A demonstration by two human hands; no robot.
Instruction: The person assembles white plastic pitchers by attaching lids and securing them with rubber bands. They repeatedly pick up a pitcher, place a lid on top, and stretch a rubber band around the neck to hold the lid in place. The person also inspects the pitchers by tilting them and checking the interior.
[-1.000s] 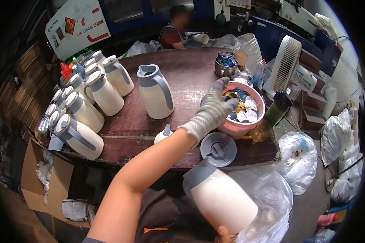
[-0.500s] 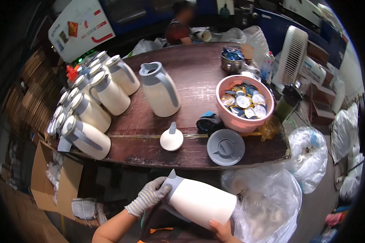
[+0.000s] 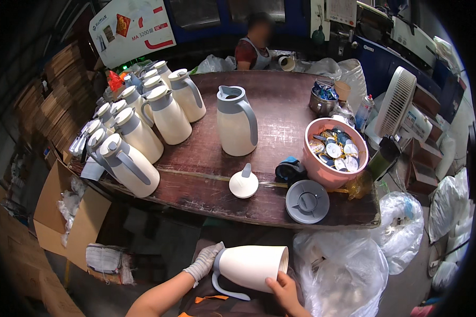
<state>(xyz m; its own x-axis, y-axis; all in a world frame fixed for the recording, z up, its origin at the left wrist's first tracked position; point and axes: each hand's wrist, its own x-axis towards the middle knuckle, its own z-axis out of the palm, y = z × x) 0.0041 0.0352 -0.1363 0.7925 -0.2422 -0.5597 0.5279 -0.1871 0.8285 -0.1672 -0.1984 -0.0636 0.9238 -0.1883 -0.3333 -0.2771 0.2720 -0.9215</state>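
Observation:
A cream vacuum jug (image 3: 253, 265) with a grey neck and handle lies sideways in front of me, below the table edge. My left hand (image 3: 205, 262), in a striped pale glove, is closed around its grey neck end. At the other end, my bare right hand (image 3: 284, 289) holds the rim, thumb on the cream wall; its other fingers are partly hidden. That end is open and shows ridges inside. On the table nearby lie a cream lid (image 3: 243, 185) with a grey lever and a round grey base piece (image 3: 307, 202).
One jug (image 3: 237, 124) stands alone mid-table; several more (image 3: 137, 134) crowd the left. A pink bucket (image 3: 316, 168) holds round tags. A fan (image 3: 399, 100), plastic bags (image 3: 338, 269) and an open carton (image 3: 87, 227) surround the table (image 3: 280, 127). Behind it is another person (image 3: 252, 53).
The jug has turned to nearly level, bringing its open end and the lower part of its handle into sight. My right hand now grips at the rim. The whole view has shifted.

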